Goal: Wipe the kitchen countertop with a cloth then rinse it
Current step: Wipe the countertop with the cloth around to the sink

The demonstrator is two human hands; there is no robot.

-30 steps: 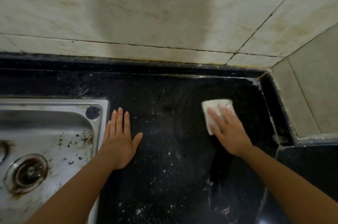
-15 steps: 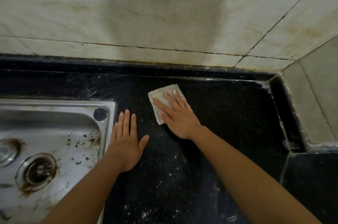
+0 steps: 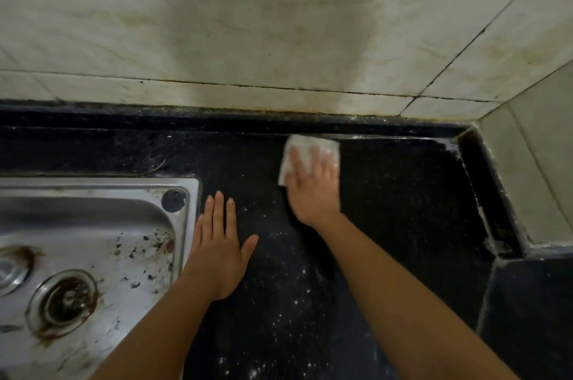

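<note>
A white folded cloth (image 3: pixel 305 147) lies flat on the black speckled countertop (image 3: pixel 403 193), close to the raised back ledge. My right hand (image 3: pixel 314 187) presses on it with straight fingers, covering its near half. My left hand (image 3: pixel 218 247) rests flat on the counter, fingers straight, right beside the sink's rim. White specks dot the counter between and below my hands.
A stainless steel sink (image 3: pixel 102 193) with a rusty drain (image 3: pixel 63 299) and dirt flecks fills the lower left. Marble wall tiles (image 3: pixel 279 23) rise behind the counter. A tiled corner column (image 3: pixel 533 178) juts in at the right, with a lower black surface (image 3: pixel 533 302) below it.
My right hand slid the cloth from the right side to the left near the sink, then back toward the right and up against the back ledge. My left hand stayed put.
</note>
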